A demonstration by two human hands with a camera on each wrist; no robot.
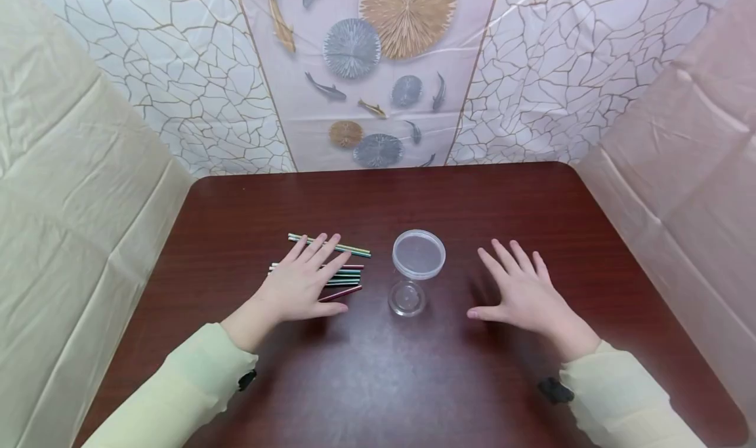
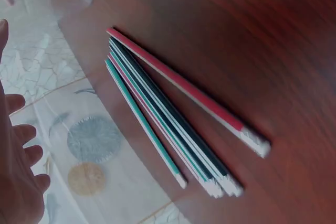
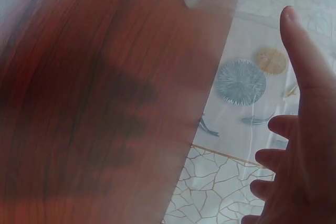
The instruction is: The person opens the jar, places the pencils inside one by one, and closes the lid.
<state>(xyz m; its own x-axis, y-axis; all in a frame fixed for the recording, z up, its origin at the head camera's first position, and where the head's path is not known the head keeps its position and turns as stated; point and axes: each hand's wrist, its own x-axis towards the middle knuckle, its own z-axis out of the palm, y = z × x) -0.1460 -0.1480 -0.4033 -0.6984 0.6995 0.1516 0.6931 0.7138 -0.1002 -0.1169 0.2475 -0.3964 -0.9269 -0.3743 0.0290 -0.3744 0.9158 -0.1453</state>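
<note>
My left hand [image 1: 298,285], palm down with fingers spread, hovers over several slender pencils [image 1: 344,282]. In the left wrist view the pencils [image 2: 157,103] lie on the dark wood in a loose bundle, striped in black, green, white and red. One red pencil [image 2: 184,85] lies angled away from the others. A clear cup [image 1: 419,254] with a wide round rim and narrower base stands between the hands. To its right, my right hand [image 1: 522,297] is spread over bare wood, holding nothing; its shadow falls below.
The brown wooden table [image 1: 372,382] has rounded corners. Behind it hangs a patterned cloth [image 1: 378,107] with fish and round motifs. Pale cloth walls [image 1: 77,238] rise along the left and right sides.
</note>
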